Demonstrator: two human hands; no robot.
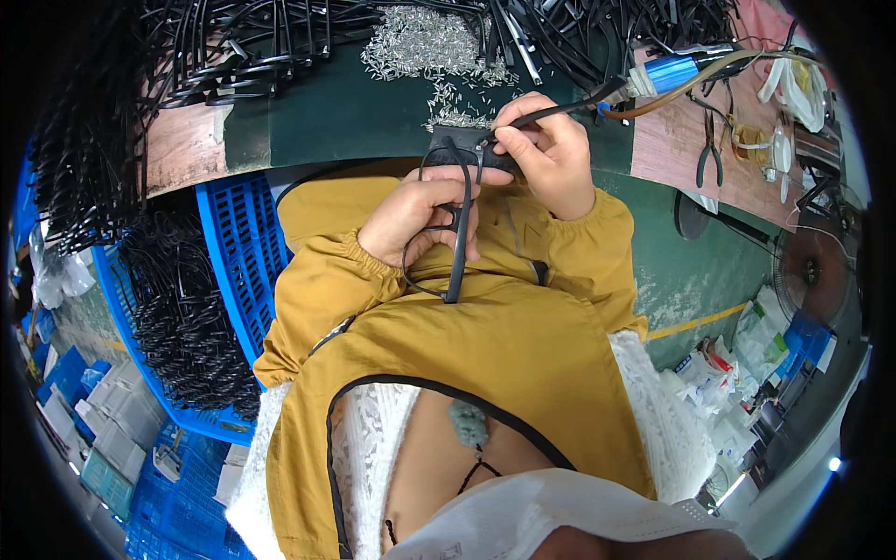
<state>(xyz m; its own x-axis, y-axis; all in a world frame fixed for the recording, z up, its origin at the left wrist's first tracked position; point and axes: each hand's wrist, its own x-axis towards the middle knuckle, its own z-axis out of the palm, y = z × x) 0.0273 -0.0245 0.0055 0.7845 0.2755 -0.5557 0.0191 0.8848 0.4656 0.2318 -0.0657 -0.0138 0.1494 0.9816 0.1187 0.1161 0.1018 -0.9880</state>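
Note:
A black eyeglass frame (408, 257) is gripped in my left hand (422, 217), its fingers closed around the rim near the bench edge. One temple of the frame (460, 238) points down toward my lap. My right hand (551, 154) pinches a black temple (560, 110) between thumb and forefinger near the frame's corner. That temple's far end reaches up to the right. Behind the hands sits a dark block (452, 140) at the bench edge. Whether the pinched temple is joined to the frame cannot be made out.
Small silvery metal pieces (420, 42) are heaped on the green bench top (317, 117). Black temples and frames (252, 56) pile up around them. A blue powered screwdriver (670, 72) and pliers (709, 154) lie right. A blue crate (245, 252) of black frames stands left.

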